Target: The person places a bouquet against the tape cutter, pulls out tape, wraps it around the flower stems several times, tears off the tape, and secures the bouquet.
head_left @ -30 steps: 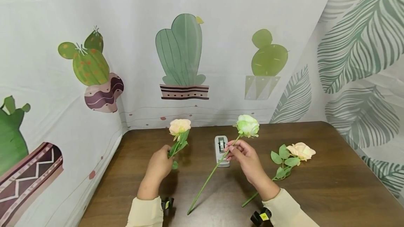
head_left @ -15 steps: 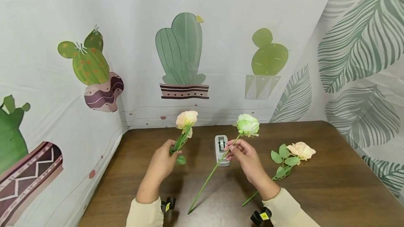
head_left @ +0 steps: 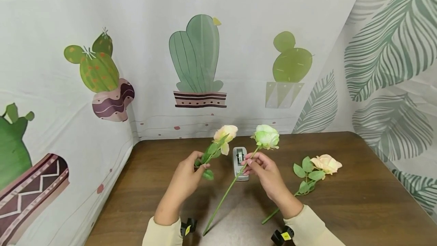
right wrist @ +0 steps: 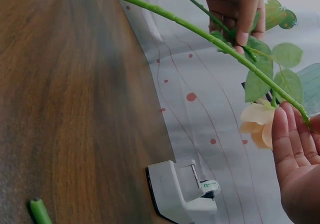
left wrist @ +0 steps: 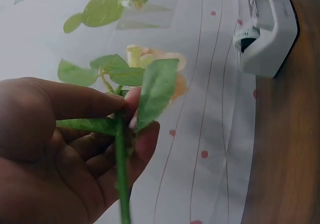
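In the head view my left hand (head_left: 186,175) pinches the leafy stem of a peach rose (head_left: 225,133), whose bloom leans right. The left wrist view shows thumb and fingers round that green stem (left wrist: 121,169). My right hand (head_left: 268,177) pinches a white-green rose (head_left: 267,136) high on its long bare stem (head_left: 222,201), which slants down left to its end near the table's front. Both blooms are held upright, side by side and apart. Behind the right fingers stands a grey-white tape dispenser (head_left: 240,177), partly hidden by them.
Another peach rose (head_left: 326,163) lies on the brown table (head_left: 358,200) to the right, its stem passing behind my right forearm. A white cloth (head_left: 246,48) printed with cacti and leaves hangs behind the table and along its left side.
My left hand has moved right with its peach rose, and the bloom has tilted right, closer to the white-green one. The right hand has stayed almost still.
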`<state>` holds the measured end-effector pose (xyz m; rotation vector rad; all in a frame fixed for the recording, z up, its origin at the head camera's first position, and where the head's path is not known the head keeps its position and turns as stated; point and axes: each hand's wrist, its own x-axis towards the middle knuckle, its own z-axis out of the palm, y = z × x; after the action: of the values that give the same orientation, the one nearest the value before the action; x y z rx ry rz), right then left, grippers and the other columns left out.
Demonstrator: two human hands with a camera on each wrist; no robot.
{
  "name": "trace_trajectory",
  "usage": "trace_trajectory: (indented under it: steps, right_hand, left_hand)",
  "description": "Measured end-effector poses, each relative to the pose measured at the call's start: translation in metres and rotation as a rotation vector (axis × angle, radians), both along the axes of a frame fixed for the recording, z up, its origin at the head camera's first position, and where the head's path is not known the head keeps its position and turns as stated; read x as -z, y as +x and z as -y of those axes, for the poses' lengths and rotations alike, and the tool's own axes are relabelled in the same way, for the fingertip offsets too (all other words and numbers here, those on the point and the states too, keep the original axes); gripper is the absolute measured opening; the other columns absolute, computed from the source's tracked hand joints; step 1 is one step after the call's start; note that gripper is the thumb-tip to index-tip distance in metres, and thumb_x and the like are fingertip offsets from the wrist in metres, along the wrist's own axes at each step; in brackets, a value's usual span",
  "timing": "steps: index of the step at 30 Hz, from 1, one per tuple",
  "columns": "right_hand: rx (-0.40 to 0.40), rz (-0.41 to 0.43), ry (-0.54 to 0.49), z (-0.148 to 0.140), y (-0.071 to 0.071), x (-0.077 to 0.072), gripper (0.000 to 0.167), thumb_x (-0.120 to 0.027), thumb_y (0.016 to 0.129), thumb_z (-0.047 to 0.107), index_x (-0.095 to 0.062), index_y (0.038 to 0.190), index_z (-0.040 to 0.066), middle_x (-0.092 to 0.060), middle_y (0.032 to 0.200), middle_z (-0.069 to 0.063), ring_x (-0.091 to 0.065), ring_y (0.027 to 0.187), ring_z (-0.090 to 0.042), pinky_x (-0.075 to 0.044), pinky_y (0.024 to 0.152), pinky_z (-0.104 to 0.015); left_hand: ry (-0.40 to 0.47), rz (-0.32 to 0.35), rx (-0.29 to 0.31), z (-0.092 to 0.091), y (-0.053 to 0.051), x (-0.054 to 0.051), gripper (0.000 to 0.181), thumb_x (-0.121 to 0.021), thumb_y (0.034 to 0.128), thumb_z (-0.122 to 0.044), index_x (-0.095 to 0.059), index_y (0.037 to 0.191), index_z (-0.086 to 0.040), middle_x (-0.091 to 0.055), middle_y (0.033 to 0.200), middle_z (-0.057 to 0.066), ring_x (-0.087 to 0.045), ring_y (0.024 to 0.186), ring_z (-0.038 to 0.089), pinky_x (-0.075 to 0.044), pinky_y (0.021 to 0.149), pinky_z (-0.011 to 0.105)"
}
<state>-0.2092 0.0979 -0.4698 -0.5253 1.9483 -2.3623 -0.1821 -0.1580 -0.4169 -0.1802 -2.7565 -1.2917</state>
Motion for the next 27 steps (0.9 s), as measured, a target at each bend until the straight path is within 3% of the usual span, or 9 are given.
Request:
trace_trajectory:
  steps: [11, 20, 27]
  right_hand:
    - [-0.024, 0.006, -0.012, 0.003, 0.002, 0.0, 0.03, -0.057, 0.102, 0.008, -0.053, 0.118, -0.017, -0.071, 0.101, -0.013, -0.071, 0.08, -0.014, -0.062, 0.078, -0.032]
    - [-0.053, -0.003, -0.012, 0.004, 0.003, 0.002, 0.031, -0.056, 0.103, 0.01, -0.052, 0.118, -0.017, -0.072, 0.102, -0.008, -0.072, 0.082, -0.015, -0.062, 0.079, -0.034]
    - [-0.058, -0.011, -0.018, 0.005, 0.004, 0.002, 0.032, -0.056, 0.103, 0.01, -0.052, 0.119, -0.017, -0.068, 0.106, -0.018, -0.073, 0.085, -0.016, -0.062, 0.081, -0.038]
  left_hand:
    - [0.099, -0.022, 0.029, -0.02, 0.001, 0.006, 0.017, -0.062, 0.0998, -0.011, -0.062, 0.117, -0.013, -0.074, 0.102, 0.002, -0.068, 0.08, 0.01, -0.053, 0.067, 0.026]
    - [0.103, -0.08, 0.041, -0.037, 0.005, 0.009, 0.02, -0.062, 0.099, -0.01, -0.062, 0.118, -0.014, -0.075, 0.104, 0.003, -0.067, 0.082, 0.01, -0.053, 0.068, 0.024]
    - [0.121, -0.108, 0.038, -0.05, 0.009, 0.014, 0.016, -0.066, 0.0971, -0.015, -0.064, 0.113, -0.018, -0.07, 0.1, -0.001, -0.061, 0.081, 0.01, -0.05, 0.068, 0.023]
